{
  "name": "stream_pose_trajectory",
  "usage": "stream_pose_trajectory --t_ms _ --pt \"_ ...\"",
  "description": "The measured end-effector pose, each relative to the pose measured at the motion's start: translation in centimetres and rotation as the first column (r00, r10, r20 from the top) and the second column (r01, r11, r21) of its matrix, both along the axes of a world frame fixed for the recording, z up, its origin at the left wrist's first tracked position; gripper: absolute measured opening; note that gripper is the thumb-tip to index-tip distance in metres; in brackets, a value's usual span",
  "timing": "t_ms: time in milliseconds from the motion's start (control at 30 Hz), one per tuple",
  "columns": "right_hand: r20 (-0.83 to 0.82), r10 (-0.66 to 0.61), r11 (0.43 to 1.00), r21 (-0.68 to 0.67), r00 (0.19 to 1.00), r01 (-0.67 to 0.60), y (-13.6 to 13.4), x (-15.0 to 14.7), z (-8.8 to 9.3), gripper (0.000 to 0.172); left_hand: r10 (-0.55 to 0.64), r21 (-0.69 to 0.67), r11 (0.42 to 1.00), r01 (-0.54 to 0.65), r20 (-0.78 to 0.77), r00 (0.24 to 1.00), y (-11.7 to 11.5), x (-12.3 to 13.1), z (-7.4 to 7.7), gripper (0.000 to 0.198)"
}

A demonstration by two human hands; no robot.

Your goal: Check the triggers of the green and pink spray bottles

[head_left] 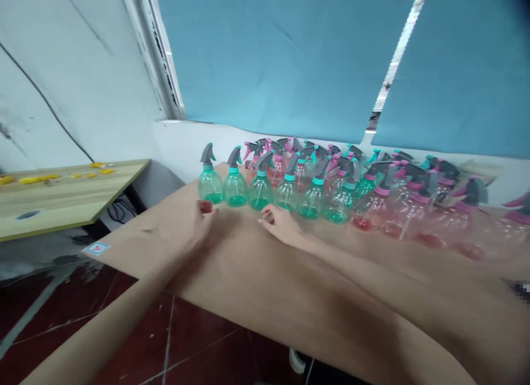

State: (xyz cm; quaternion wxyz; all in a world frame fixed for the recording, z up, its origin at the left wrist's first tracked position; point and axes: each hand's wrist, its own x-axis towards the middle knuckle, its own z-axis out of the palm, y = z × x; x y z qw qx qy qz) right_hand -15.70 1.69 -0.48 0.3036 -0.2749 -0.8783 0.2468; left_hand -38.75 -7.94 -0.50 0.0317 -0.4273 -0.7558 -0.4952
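Well left of the left hand [199, 222] stands a pale wooden side table [62, 205], with yellow pieces [37, 179] strewn along its far edge and 1 round hole [30, 214] nearer. A dark cable [45, 104] runs down the white wall [83, 59] behind it. Beyond the right hand [284, 225] hang 2 blue blinds [269, 53], a bright gap [398, 53] between them. A small sticker [97, 248] lies left of the left hand, with dark red floor tiles [199, 341] below.

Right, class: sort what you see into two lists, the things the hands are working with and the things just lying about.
Worked with: left hand, right hand, both empty, at the front row of green spray bottles on the brown table.
Lying about: pink spray bottles further right; side table with yellow pieces and a tape roll; blue blinds.
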Motion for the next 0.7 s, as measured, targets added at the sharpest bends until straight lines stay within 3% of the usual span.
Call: stream_pose_trajectory --t_ms 133,300,433,533,700 --pt "0.005 0.026 1.000 -0.008 1.000 -0.026 -0.1 -3.2 0.7 0.018 0.094 0.006 0.996 -0.094 -0.003 0.996 2.3 -3.9 1.7 0.061" --pt "0.035 0.029 0.999 -0.018 0.999 -0.029 -0.4 -5.6 2.0 0.018 0.092 -0.054 0.994 -0.092 -0.017 0.996 4.9 -5.6 4.0 0.082" --pt "0.045 0.052 0.998 -0.039 0.998 -0.050 -0.8 -6.6 2.7 0.019 0.044 -0.074 0.996 -0.044 -0.009 0.999 6.2 -5.6 5.0 0.078" --pt "0.039 0.073 0.996 -0.063 0.997 -0.070 -1.2 -6.8 3.1 0.021 0.030 -0.109 0.994 -0.031 -0.006 1.000 6.5 -5.6 5.4 0.064" --pt "0.002 0.109 0.988 -0.114 0.994 -0.108 -1.8 -6.1 4.0 0.025 0.079 -0.114 0.990 -0.084 -0.052 0.996 4.6 -4.9 5.6 0.055"
